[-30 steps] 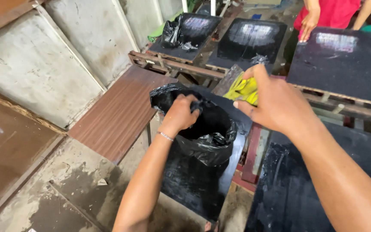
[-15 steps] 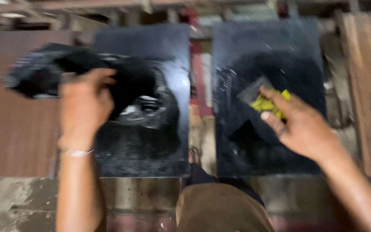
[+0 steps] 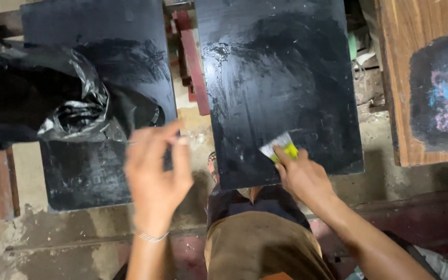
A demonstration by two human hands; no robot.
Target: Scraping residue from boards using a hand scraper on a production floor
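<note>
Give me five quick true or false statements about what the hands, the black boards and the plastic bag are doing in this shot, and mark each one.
1. The right hand presses a yellow-green sponge on the right black board. True.
2. The left hand grips the black plastic bag. False: it hovers open just below the bag, and no grip on the bag shows.
3. The bag lies on the left black board. True.
4. The two black boards touch each other. False: a gap with a red bar lies between them.
5. The board at the far right is bare brown wood all over. False: it carries a dark painted patch.
</note>
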